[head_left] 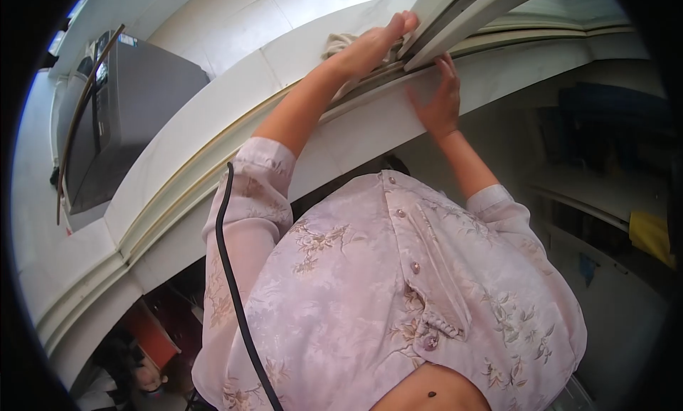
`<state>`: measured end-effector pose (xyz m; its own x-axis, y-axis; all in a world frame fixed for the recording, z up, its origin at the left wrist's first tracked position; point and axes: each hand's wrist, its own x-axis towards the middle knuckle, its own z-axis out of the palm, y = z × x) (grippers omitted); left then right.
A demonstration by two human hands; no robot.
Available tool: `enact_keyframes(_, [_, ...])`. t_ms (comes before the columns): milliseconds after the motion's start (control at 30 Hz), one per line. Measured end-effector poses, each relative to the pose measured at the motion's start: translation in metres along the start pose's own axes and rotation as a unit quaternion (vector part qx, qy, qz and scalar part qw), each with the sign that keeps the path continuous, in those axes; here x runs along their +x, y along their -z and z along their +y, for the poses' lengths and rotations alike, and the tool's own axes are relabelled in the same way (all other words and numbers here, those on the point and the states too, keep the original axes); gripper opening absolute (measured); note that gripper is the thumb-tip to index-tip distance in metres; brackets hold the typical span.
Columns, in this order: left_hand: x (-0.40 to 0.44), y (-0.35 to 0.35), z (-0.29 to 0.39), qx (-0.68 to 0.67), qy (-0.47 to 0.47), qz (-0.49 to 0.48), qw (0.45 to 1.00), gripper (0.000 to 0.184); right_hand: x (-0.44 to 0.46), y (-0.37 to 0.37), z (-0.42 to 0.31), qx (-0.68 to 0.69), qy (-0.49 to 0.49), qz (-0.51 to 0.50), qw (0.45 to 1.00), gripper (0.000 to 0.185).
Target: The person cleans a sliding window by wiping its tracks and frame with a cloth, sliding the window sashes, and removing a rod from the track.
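My left hand (373, 47) is at the sill track (206, 151), closed on a bunched beige cloth (337, 44) that shows beside the wrist and under the palm. Its fingertips lie by the lower end of a pale sliding window frame (473, 28). On the near side of that frame, my right hand (440, 102) has its thumb spread away from its fingers. The right fingertips reach up to the frame's bottom corner, and nothing shows in that hand.
Beyond the white ledge (245, 80) stands a dark grey boxy appliance (146, 98) with a thin brown rod (82, 102) beside it. A black cable (231, 283) hangs over my left sleeve. Dark shelving with a yellow item (651, 237) is at the right.
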<state>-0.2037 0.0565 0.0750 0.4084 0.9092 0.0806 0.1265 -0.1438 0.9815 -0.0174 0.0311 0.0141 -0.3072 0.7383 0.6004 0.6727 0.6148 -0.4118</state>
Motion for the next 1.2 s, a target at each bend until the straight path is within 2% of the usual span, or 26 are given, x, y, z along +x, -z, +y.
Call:
enact_keyframes(33, [0.014,0.006,-0.031,-0.003,0.021,0.022,1.000,0.063,-0.001,-0.001,0.003,-0.001,0.004,0.007,1.000,0.070])
enact_keyframes(67, [0.005,0.007,-0.024,-0.006,0.023,0.027,0.999,0.063,-0.002,-0.002,0.006,-0.001,0.008,0.013,1.000,0.069])
enact_keyframes(133, [-0.008,0.014,0.001,0.264,0.011,0.124,0.957,0.050,-0.004,-0.005,0.013,0.030,0.008,0.026,0.999,0.069])
enact_keyframes(167, [-0.013,0.016,-0.012,0.317,-0.013,0.150,0.936,0.033,-0.002,-0.006,0.015,0.041,-0.022,0.048,0.998,0.069])
enact_keyframes(200, [-0.018,0.012,-0.020,0.314,-0.008,0.155,0.937,0.033,0.001,-0.005,0.016,0.056,-0.056,0.064,0.995,0.069])
enact_keyframes(267, [-0.035,0.003,-0.034,0.469,-0.112,0.133,0.866,0.026,0.004,-0.007,0.015,0.063,-0.069,0.060,0.994,0.071])
enact_keyframes(333, [-0.043,0.003,-0.037,0.469,-0.125,0.170,0.858,0.022,0.011,-0.012,0.014,-0.035,-0.055,0.066,0.996,0.072])
enact_keyframes(400, [-0.048,0.008,-0.025,0.482,-0.079,0.089,0.868,0.024,0.014,-0.011,0.013,-0.066,-0.033,0.039,0.997,0.074])
enact_keyframes(467, [-0.047,0.009,-0.029,0.465,-0.073,0.081,0.879,0.021,0.012,-0.014,0.015,-0.084,-0.031,0.033,0.995,0.076])
enact_keyframes(567, [-0.040,0.010,-0.034,0.455,-0.089,0.088,0.881,0.026,0.010,-0.014,0.020,-0.074,-0.043,0.024,0.996,0.077])
enact_keyframes(667, [-0.019,0.002,-0.040,0.508,-0.076,0.048,0.856,0.037,0.011,-0.010,0.014,-0.055,-0.046,0.019,0.997,0.076])
enact_keyframes(733, [-0.012,0.001,-0.031,0.524,-0.026,-0.022,0.851,0.043,0.011,-0.007,0.012,-0.033,-0.068,0.011,0.997,0.076])
enact_keyframes(833, [0.000,-0.004,-0.037,0.544,-0.063,-0.012,0.836,0.042,0.009,-0.008,0.014,-0.031,-0.076,0.001,0.997,0.076])
enact_keyframes(967, [0.006,0.002,-0.035,0.526,-0.079,-0.020,0.847,0.040,0.008,-0.010,0.014,-0.011,-0.084,0.015,0.996,0.076])
enact_keyframes(1033, [0.007,0.001,-0.028,0.593,-0.099,-0.049,0.798,0.038,0.010,-0.008,0.014,-0.053,-0.046,0.010,0.997,0.076])
enact_keyframes(1067, [0.006,0.002,-0.022,0.595,-0.098,-0.048,0.796,0.038,0.011,-0.008,0.012,-0.051,-0.045,0.012,0.998,0.076])
enact_keyframes(1133, [-0.002,-0.003,-0.009,0.676,-0.037,-0.076,0.732,0.039,0.012,-0.006,0.011,-0.059,-0.062,0.000,0.996,0.076])
enact_keyframes(1167, [-0.007,-0.004,-0.010,0.677,-0.039,-0.076,0.731,0.039,0.012,-0.007,0.011,-0.059,-0.062,0.002,0.996,0.076])
enact_keyframes(1200, [-0.016,-0.003,-0.016,0.646,-0.039,-0.033,0.762,0.036,0.011,-0.008,0.011,-0.048,-0.065,0.009,0.997,0.076])
